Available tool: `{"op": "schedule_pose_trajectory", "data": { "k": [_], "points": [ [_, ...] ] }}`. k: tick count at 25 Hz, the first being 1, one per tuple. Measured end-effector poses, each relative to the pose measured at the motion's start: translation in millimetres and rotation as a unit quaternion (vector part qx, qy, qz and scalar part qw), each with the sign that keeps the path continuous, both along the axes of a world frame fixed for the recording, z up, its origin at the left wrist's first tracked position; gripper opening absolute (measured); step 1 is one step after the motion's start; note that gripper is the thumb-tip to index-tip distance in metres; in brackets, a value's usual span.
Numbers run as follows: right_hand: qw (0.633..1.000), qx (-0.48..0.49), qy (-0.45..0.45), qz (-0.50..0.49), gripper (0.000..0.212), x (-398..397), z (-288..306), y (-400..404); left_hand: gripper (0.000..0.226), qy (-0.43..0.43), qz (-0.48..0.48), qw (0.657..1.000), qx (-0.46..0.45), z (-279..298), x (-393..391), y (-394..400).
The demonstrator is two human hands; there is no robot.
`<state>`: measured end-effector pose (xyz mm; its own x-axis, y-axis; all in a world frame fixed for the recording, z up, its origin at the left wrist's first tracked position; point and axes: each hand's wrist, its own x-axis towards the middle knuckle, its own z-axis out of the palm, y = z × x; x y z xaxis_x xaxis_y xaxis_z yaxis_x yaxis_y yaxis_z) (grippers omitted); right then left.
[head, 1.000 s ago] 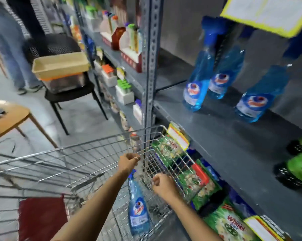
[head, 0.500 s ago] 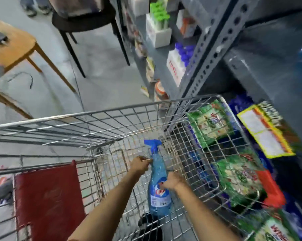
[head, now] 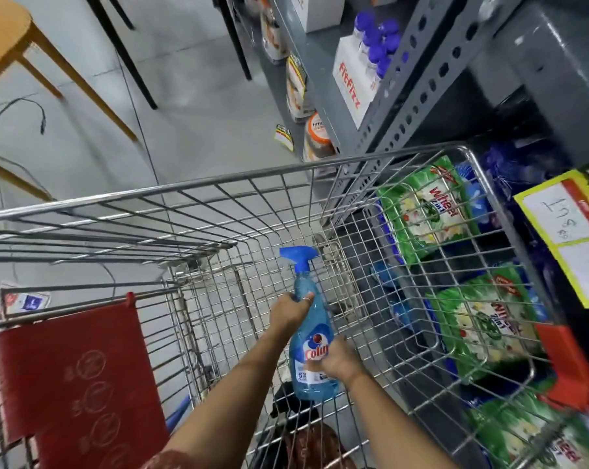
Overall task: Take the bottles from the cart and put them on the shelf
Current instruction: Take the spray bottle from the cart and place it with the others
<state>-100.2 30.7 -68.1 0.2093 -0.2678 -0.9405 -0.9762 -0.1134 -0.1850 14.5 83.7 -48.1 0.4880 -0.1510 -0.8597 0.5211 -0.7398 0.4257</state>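
Observation:
A blue spray bottle (head: 311,319) with a blue trigger cap and a red-and-white label stands upright inside the wire cart (head: 218,184). My left hand (head: 288,311) grips its neck from the left. My right hand (head: 337,362) holds its lower body over the label. A dark bottle cap (head: 286,399) shows below it in the cart, mostly hidden. The grey metal shelf (head: 537,55) rises at the upper right, beside the cart.
Green detergent packs (head: 428,208) fill the low shelf level right of the cart, behind a yellow price tag (head: 564,231). A red child-seat flap (head: 73,377) is at the cart's left. Wooden table legs (head: 83,86) and black chair legs (head: 130,62) stand on the floor ahead.
The view has tilted further down into the cart. Both hands have closed more firmly on the blue bottle, the right hand sliding down onto its label, and the bottle stands more upright.

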Motion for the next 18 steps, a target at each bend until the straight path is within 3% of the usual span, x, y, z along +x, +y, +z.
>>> {"op": "schedule_pose_trajectory", "data": {
  "k": [6,10,12,15,18],
  "points": [
    [0.993,0.023,0.003,0.119,0.061,9.1,38.2,-20.5,0.053,-0.003,0.093,0.995,-0.032,37.2,-5.2,5.9],
    [0.988,0.003,-0.008,0.155,0.084,8.6,84.9,-34.3,0.036,-0.036,0.135,0.986,-0.090,85.8,-14.8,3.5],
    [0.987,0.009,-0.052,0.151,0.088,1.8,116.2,-44.0,0.033,-0.068,0.140,0.979,-0.129,120.2,-21.4,0.5],
    [0.984,0.017,-0.147,0.095,0.061,-13.0,173.5,-52.9,0.040,-0.131,0.123,0.967,-0.180,174.1,-31.9,-7.5],
    [0.962,0.013,-0.270,0.032,0.047,-36.9,229.8,-52.5,0.024,-0.211,0.093,0.944,-0.237,240.3,-49.3,-15.1]
  ]
}}
